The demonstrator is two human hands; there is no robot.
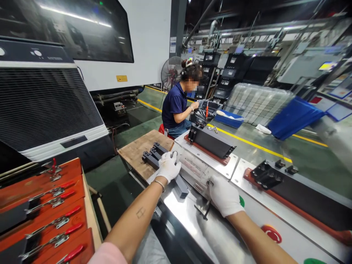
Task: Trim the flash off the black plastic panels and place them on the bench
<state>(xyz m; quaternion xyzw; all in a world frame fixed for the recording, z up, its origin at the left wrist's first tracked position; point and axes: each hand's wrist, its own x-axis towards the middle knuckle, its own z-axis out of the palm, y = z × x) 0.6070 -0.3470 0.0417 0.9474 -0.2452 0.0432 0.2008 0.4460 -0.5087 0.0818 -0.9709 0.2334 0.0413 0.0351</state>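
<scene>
Head view, the only one: two grey bars [180, 187] lay partly beneath the white-gloved left hand [169, 167], the nearer of the two hands by a good margin. Long axis ran aslant, from dark end fittings [145, 158] over the wooden table [133, 151], under the glove, to a plain square end over the shiny metal bench [192, 220]. From the left hand, fittings lay up and to the left, the plain end down and to the right, toward the wearer. Could not tell which bar that plain end belonged to; the glove hid the join. Left fingers were bent over the bars, but whether they gripped one or only rested could not be told. The gloved right hand [224, 196] was well to the right of the bars, fingers curled and apparently gripping the stem of a dark T-shaped tool [202, 212], its crosspiece low over the bench. Beyond both hands, a longer dark beam [213, 142] sat on a red-brown base [206, 151], its length slanting much as the bars did. A seated co-worker [174, 106] was farther off, past the wooden table, hands raised near a black bag [213, 112].
</scene>
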